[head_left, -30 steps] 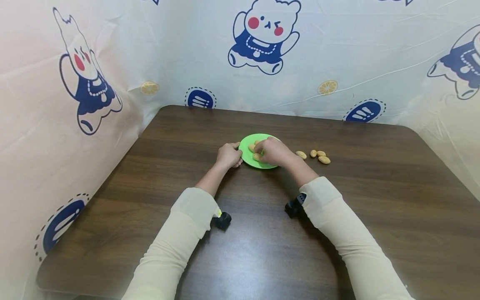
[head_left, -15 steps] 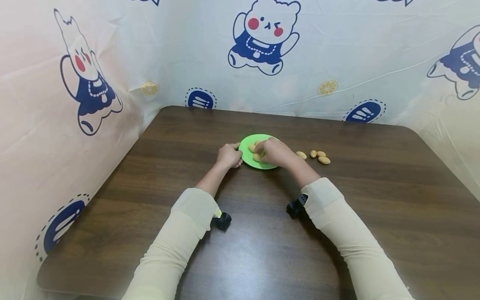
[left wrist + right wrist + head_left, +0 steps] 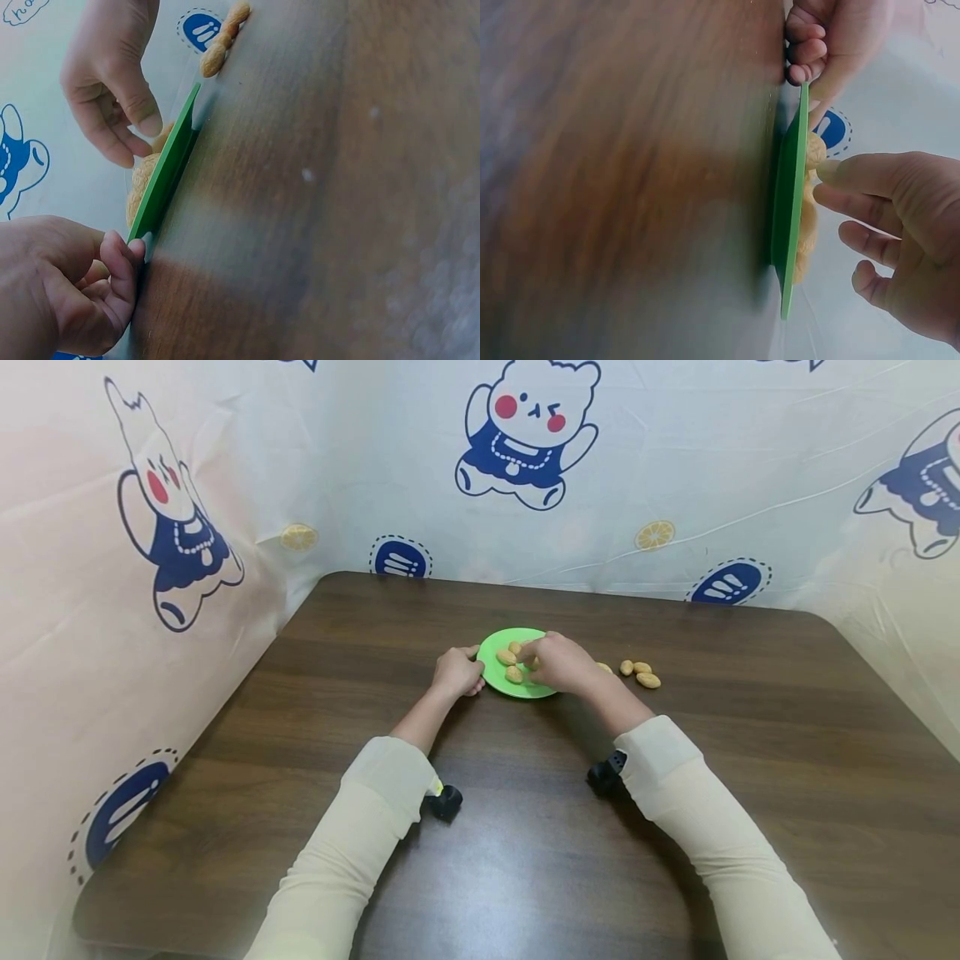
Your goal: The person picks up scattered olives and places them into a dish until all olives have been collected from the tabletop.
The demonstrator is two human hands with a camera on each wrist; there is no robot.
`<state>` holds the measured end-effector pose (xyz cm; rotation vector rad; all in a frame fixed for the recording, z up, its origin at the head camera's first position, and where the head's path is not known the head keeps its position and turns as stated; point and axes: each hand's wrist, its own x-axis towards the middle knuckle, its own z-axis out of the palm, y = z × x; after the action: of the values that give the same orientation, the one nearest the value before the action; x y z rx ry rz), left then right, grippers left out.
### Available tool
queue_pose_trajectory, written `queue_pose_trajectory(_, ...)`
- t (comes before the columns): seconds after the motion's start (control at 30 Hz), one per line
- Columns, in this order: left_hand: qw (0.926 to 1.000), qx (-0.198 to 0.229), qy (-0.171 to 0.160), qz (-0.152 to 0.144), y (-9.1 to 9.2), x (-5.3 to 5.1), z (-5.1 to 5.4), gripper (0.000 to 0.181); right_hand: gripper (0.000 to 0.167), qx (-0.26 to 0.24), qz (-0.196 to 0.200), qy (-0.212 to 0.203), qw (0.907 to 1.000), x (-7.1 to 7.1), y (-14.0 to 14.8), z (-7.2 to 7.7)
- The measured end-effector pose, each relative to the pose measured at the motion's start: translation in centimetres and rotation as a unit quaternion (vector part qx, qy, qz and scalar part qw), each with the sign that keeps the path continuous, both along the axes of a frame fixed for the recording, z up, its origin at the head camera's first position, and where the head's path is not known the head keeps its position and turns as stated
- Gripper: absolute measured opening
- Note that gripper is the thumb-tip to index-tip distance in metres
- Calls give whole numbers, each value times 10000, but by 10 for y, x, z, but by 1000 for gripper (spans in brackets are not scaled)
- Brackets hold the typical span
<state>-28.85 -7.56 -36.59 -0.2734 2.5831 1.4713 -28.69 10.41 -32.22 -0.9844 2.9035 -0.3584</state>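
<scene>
A round green plate (image 3: 522, 691) lies on the table with several peanuts in their shells (image 3: 513, 674) on it. My left hand (image 3: 457, 672) grips the plate's near-left rim, thumb on top and curled fingers at the edge. Above the plate's right side hovers my right hand (image 3: 562, 662). In the right wrist view its fingers are bent loosely, and a gap shows between thumb and index finger with nothing held. Its thumb tip is close to a peanut (image 3: 815, 150) on the plate; whether they touch I cannot tell. The hand hides part of the plate.
To the right of the plate, several more peanuts (image 3: 648, 680) lie on the dark wooden table (image 3: 480, 877); one is partly hidden behind my right wrist. A printed cloth (image 3: 420, 460) hangs behind and beside the table.
My right hand has drawn back slightly to the right and lifted off the peanuts, uncovering more of them on the plate. The left hand and the plate have stayed put.
</scene>
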Motion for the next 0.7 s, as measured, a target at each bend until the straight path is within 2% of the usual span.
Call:
queue_pose_trajectory(0.17, 10000, -6, -3, -7, 0, 0, -1, 47, 15, -11, -79, -85, 9999, 2, 7, 2)
queue_pose_trajectory(0.3, 10000, 0, 6, -15, 0, 0, 0, 47, 28, -2, -226, -246, 9994, 5, 12, 4)
queue_pose_trajectory(0.43, 10000, 12, -13, -25, 0, 1, 1, 47, 32, 45, -375, -396, 9985, 5, 19, 5)
queue_pose_trajectory(0.7, 10000, -17, -55, -23, 1, 2, 3, 47, 32, -88, -488, -279, 9984, 7, 32, 6)
